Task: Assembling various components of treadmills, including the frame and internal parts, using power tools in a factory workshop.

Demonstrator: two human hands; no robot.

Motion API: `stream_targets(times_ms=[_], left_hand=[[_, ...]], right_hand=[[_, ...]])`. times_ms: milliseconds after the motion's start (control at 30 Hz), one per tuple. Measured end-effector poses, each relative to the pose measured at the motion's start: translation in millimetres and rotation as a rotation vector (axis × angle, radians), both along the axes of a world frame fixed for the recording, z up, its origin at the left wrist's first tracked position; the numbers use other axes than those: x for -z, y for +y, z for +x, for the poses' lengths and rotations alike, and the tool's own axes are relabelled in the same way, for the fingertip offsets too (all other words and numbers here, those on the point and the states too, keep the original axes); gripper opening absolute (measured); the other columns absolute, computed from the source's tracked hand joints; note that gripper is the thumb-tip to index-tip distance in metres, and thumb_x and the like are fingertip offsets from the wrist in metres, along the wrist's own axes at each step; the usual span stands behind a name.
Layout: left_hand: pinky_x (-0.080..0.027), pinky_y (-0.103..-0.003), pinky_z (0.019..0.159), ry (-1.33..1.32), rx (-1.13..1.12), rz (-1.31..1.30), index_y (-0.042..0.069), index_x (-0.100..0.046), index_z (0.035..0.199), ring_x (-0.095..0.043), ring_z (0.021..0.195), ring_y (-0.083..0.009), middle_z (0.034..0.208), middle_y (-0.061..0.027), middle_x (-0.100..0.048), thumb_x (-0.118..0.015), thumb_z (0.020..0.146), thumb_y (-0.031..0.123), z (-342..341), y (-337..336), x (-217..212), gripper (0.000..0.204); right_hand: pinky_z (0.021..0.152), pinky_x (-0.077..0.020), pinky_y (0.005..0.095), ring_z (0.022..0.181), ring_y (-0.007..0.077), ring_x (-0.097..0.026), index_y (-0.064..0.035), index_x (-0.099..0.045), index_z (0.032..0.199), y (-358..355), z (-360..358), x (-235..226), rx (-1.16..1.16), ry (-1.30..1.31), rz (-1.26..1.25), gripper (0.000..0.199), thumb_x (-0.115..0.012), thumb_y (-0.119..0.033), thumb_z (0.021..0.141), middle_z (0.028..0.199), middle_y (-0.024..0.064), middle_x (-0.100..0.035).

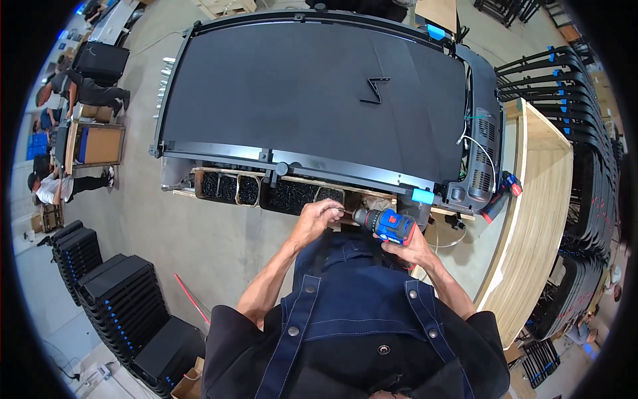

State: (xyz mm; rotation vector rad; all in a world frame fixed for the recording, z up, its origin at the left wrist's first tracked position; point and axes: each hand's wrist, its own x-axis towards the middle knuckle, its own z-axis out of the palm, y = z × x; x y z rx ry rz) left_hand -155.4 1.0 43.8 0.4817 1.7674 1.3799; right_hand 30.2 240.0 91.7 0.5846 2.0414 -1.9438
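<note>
My right hand (413, 251) grips a blue and black cordless drill (387, 224), held level with its chuck pointing left. My left hand (318, 216) is pinched at the drill's tip, holding a small bit or screw there; which of the two I cannot tell. Both hands hover above wooden trays of black screws (266, 189) at the near edge of a large black treadmill deck (306, 93). A black Z-shaped wrench (375, 90) lies on the belt.
A second drill (500, 196) rests to the right by a curved plywood bench (538, 199). Black frames (578, 133) are stacked at far right, black panels (126, 306) at lower left. Other people work at tables on the far left (66, 133).
</note>
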Motion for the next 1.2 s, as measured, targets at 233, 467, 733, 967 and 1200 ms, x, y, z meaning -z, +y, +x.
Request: stream_targets(times_ms=[233, 467, 733, 967, 1200], left_hand=[[-0.057, -0.037, 0.075, 0.322, 0.201, 0.013, -0.002, -0.068, 0.108, -0.072, 0.081, -0.0285, 0.088, -0.0159, -0.071, -0.058, 0.093, 0.001, -20.3, 4.4, -32.1, 0.018], [-0.053, -0.044, 0.075, 0.457, 0.528, -0.108, -0.002, -0.066, 0.104, -0.066, 0.085, -0.0399, 0.086, -0.0195, -0.067, -0.052, 0.081, -0.007, -54.0, 18.0, -79.3, 0.028], [-0.053, -0.043, 0.073, 0.642, 0.45, -0.029, 0.0, -0.068, 0.105, -0.067, 0.081, -0.0389, 0.089, -0.0196, -0.067, -0.062, 0.092, 0.002, -54.4, 38.9, -109.3, 0.014], [-0.054, -0.031, 0.074, -0.024, 0.397, -0.071, -0.002, -0.068, 0.109, -0.065, 0.08, -0.0138, 0.088, -0.0029, -0.069, -0.066, 0.099, 0.015, -66.6, 53.5, -106.5, 0.02], [-0.057, -0.03, 0.074, -0.305, 0.332, -0.035, -0.005, -0.068, 0.109, -0.067, 0.078, -0.0141, 0.088, -0.0081, -0.07, -0.068, 0.1, 0.026, -73.4, 95.6, -120.1, 0.032]], right_hand=[[0.088, -0.0542, 0.0367, 0.09, 0.0245, -0.071, -0.0015, -0.067, 0.118, 13.8, -12.7, -33.4, -0.186, -0.113, 0.161, 0.047, -0.081, -0.013, 0.075, 0.102, 0.0125, -0.074], [0.092, -0.0557, 0.0417, 0.105, 0.0393, -0.07, -0.0047, -0.063, 0.132, 19.2, -14.5, -51.9, -0.238, 0.273, 0.35, 0.064, -0.083, -0.017, 0.072, 0.115, 0.0192, -0.073], [0.09, -0.0558, 0.0338, 0.096, 0.0199, -0.072, -0.0023, -0.066, 0.123, 20.1, -3.8, -52.8, -0.019, -0.029, 0.054, 0.051, -0.084, -0.015, 0.077, 0.108, 0.0097, -0.075], [0.091, -0.0541, 0.0314, 0.096, 0.0118, -0.068, -0.0015, -0.069, 0.114, 18.0, 2.1, -52.8, 0.201, 0.144, -0.3, 0.035, -0.079, -0.008, 0.081, 0.103, 0.0047, -0.076], [0.079, -0.0609, 0.0318, 0.095, 0.0165, -0.073, -0.0035, -0.058, 0.13, 29.8, 12.8, -60.3, 0.341, 0.131, -0.471, 0.048, -0.076, 0.0, 0.085, 0.107, 0.0113, -0.075]])
